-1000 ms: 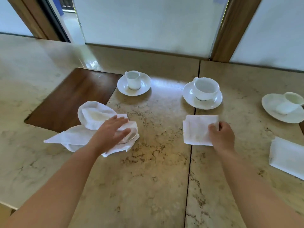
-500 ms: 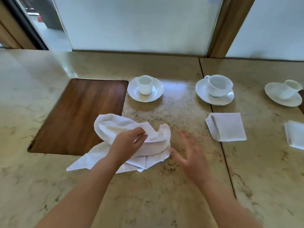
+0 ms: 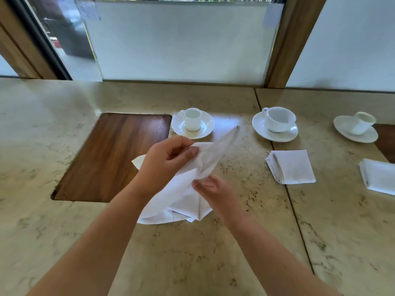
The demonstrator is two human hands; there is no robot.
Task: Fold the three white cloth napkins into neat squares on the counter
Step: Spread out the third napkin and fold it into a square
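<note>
Three white napkins show on the marble counter (image 3: 64, 221). One unfolded napkin (image 3: 181, 197) is lifted at the centre: the left hand (image 3: 164, 163) pinches its upper part between thumb and curled fingers, so that a loose corner points up and to the right, while its lower folds rest on the stone. The right hand (image 3: 215, 193), just below and right of the left, has its fingertips closed on the cloth's edge. To the right lies a folded napkin (image 3: 292, 166), square and flat, near a counter seam. A second folded napkin (image 3: 379, 176) sits at the right edge, partly cut off. Along the far side stand three white cups on saucers: a small cup (image 3: 192, 119), a wide cup (image 3: 279, 119) and a right-hand cup (image 3: 363, 122). A dark wooden inset (image 3: 106, 159) lies left of the hands.
</note>
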